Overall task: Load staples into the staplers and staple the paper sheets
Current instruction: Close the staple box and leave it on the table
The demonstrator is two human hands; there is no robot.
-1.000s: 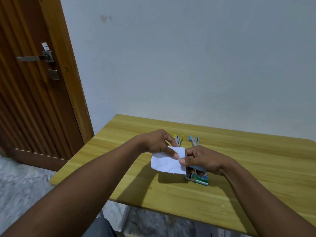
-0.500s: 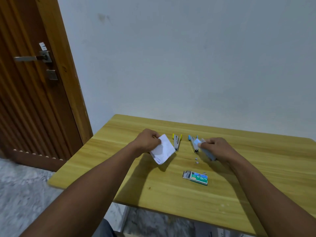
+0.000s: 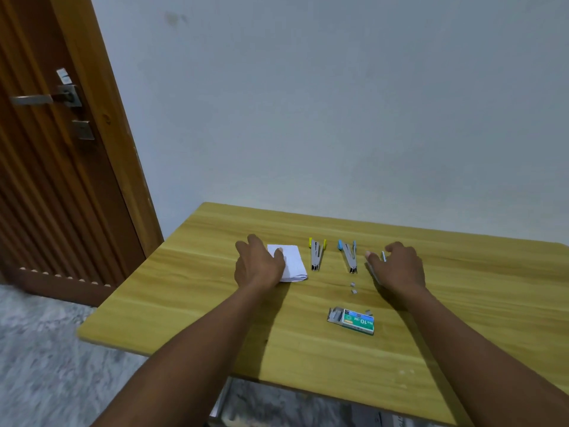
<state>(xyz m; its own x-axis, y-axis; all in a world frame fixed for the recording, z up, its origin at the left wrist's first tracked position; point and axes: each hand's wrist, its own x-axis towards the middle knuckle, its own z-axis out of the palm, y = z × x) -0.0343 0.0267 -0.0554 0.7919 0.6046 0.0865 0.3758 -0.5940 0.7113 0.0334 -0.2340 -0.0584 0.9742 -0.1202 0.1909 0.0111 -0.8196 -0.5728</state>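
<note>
Your left hand (image 3: 258,268) lies flat, fingers straight, on the folded paper (image 3: 291,263), which it held tilted half a second ago. On the table (image 3: 184,291), the yellow stapler (image 3: 316,257) and blue stapler (image 3: 349,257) lie splayed open, lengthwise away from you. The staple box (image 3: 358,322) shows staples (tray slid left). Your right hand (image 3: 398,268) curls over a pale sheet (image 3: 383,257); I cannot tell whether it grips.
</note>
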